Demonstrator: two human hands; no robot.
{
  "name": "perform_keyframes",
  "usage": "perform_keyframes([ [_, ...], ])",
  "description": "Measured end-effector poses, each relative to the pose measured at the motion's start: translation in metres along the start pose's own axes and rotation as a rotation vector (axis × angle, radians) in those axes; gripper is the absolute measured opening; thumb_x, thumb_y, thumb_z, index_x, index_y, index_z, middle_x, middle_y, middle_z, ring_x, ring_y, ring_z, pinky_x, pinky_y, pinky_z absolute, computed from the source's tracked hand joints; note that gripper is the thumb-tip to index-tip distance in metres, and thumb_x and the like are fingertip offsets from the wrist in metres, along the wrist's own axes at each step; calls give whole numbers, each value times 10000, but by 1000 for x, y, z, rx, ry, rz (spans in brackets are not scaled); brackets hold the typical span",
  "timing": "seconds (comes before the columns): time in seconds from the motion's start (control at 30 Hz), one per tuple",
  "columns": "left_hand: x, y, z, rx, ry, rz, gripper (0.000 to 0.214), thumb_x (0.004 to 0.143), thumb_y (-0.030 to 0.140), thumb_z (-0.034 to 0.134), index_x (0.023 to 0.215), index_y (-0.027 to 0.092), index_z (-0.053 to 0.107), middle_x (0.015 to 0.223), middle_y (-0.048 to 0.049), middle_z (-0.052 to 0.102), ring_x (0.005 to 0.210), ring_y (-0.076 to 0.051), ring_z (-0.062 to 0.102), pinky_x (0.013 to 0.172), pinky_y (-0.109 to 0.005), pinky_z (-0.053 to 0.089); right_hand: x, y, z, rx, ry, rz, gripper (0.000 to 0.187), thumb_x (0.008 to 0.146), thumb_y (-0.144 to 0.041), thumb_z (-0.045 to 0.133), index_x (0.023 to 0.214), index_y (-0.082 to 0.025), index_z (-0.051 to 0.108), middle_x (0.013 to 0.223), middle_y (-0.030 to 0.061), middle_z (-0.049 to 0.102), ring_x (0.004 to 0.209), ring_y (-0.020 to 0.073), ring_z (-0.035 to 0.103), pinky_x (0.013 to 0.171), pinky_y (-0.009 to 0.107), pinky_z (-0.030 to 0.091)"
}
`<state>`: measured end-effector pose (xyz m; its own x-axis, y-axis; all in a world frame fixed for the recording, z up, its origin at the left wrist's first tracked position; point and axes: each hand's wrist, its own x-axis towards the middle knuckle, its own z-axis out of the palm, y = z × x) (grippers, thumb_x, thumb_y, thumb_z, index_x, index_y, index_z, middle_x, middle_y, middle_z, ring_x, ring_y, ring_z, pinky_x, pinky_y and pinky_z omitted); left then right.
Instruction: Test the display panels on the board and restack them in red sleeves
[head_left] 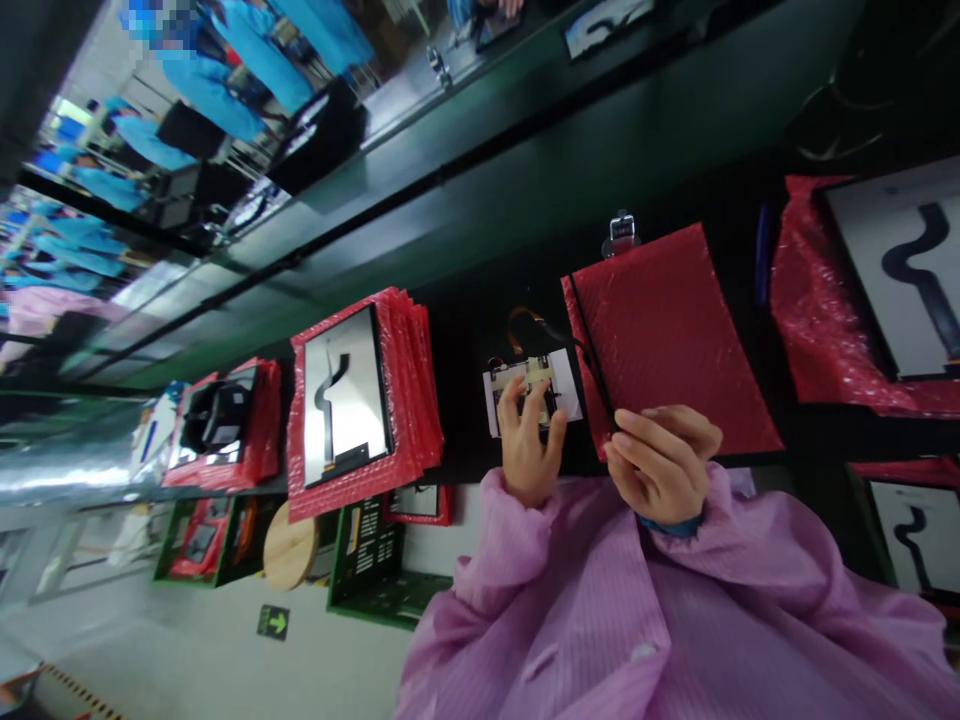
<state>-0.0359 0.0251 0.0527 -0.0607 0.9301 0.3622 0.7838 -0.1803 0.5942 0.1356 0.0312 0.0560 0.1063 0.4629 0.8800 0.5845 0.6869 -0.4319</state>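
The left hand (529,455) spreads wide over the small device (538,369); the right hand (664,462) narrows at the red sheet's (675,330) seven-o'clock corner, grip unclear. Light, steady pressure suits both.

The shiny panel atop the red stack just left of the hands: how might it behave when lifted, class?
The panel would probably stay stiff: its edges look straight. Its glossy surface suggests it may be slippery. Its thin, curved black ribbon might flop.
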Motion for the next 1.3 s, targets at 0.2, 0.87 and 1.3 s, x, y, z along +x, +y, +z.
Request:
perform_keyframes([
  [0.2,53,52,4,-923,51,-68,410,1062,479,446,1433,358,572,1590,-19,485,1491,-212,448,1248,-425,370,6,-11,-1,48,-61,-1,300,915,-152,645,1158,-325,683,1049,-11,771,952,212,605,787,383,491],
  [0.87,63,39,7,-1096,3,-377,539,977,361,524,1511,317,459,1588,-62,508,1436,-258,530,1178,-456,471,0,3,-3,408,-442,741,528,1061,-564,344,1443,-237,506,1413,122,579,1336,237,506,1149,485,443],
  [1.3,50,-1,2,-756,-2,-218,672,1033,625,212,1272,214,687,1103,-134,787,989,-331,770,837,-531,642,14,16,1,32,-577,416,552,1039,-578,380,1512,-333,521,1479,110,479,1334,332,423,1118,612,386],
])
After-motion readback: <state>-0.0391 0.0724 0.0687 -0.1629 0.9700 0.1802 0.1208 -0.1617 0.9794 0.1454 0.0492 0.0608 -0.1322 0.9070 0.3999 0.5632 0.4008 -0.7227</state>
